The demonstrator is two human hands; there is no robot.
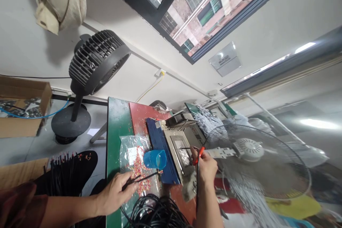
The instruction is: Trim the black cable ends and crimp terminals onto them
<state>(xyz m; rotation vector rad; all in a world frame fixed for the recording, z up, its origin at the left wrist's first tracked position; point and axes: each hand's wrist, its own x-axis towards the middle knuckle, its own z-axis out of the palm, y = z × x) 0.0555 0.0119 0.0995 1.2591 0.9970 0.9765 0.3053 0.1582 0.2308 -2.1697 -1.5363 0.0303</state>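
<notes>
L hand (117,189) pinches black cable (146,177), its colored wire end (160,171) just beside blue cup (151,159), toward desk's (116,123) L edge. R hand (207,167) grips red-handled tool (201,151) by metal pan (175,152). Prob. wire-end prep; next move needs steady aim.

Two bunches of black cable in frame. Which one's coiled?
The black cable coil at the bottom middle, its loops piled up. The other, the black cable bundle at lower left, runs in roughly straight lengths with reddish ends.
</notes>
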